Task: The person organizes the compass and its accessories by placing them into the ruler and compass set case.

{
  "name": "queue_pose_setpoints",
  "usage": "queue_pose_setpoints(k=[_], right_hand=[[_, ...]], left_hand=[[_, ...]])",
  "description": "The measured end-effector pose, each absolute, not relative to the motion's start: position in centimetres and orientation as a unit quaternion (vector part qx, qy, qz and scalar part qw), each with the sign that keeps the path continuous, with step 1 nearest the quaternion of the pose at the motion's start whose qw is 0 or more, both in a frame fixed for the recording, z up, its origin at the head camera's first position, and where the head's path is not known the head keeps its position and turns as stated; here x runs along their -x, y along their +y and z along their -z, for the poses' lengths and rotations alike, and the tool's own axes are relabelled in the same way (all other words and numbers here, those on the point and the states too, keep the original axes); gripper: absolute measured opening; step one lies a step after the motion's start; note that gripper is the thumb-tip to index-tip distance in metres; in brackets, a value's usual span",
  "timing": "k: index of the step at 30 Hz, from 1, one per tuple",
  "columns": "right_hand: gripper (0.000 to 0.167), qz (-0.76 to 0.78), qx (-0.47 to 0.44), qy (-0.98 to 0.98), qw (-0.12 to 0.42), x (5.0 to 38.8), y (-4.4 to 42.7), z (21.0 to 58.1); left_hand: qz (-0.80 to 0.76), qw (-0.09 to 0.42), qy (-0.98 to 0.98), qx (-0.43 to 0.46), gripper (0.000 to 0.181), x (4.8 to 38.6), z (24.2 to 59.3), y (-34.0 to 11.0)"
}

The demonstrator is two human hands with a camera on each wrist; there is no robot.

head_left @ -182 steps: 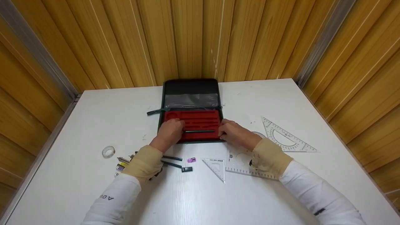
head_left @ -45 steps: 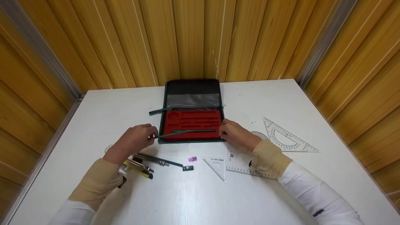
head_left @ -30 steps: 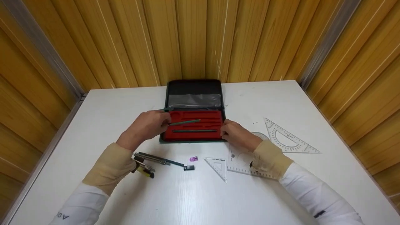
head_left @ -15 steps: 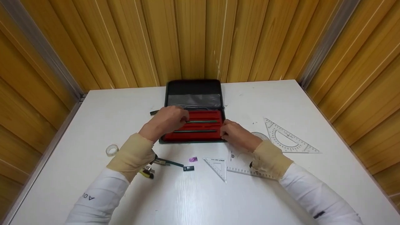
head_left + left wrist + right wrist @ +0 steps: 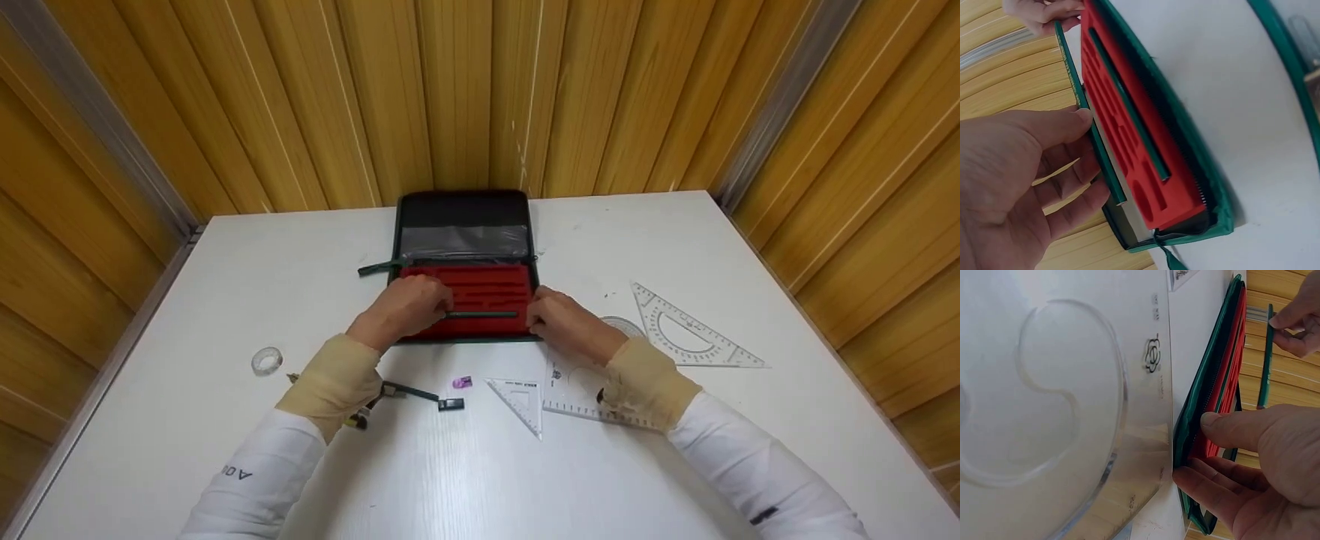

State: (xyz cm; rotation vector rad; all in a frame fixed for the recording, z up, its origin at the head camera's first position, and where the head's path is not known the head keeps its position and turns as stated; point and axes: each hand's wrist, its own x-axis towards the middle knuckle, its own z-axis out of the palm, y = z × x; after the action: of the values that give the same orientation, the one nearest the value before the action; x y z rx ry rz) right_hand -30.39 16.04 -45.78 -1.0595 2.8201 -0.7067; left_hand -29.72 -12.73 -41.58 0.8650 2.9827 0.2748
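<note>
Nearest on the white table (image 5: 480, 487), at the left, is a yellow and black tool (image 5: 355, 422), mostly hidden from view. Near centre are a black box (image 5: 451, 404) and, just beyond it, a purple piece (image 5: 463, 382); to their right lie a small set square (image 5: 533, 406) and a clear template (image 5: 568, 390). A tape roll (image 5: 257, 366) is far left, a large set square (image 5: 718, 350) far right. Farther, the right hand (image 5: 564, 319) pinches the right edge of the case (image 5: 466, 208). The left hand (image 5: 411, 304) pinches a green pencil (image 5: 1107, 164) above the red tray (image 5: 487, 328). A second pencil (image 5: 1133, 115) lies on the tray's near part. Farthest is the wooden wall (image 5: 457, 97).
</note>
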Motion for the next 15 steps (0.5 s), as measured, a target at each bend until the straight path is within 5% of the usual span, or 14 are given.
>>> queue_pose_setpoints(k=[15], right_hand=[[0.014,0.230,0.339,0.912,0.024,30.1,16.2,45.8]], left_hand=[[-0.061,0.030,0.962,-0.264,0.014,30.1,43.4,-11.9]])
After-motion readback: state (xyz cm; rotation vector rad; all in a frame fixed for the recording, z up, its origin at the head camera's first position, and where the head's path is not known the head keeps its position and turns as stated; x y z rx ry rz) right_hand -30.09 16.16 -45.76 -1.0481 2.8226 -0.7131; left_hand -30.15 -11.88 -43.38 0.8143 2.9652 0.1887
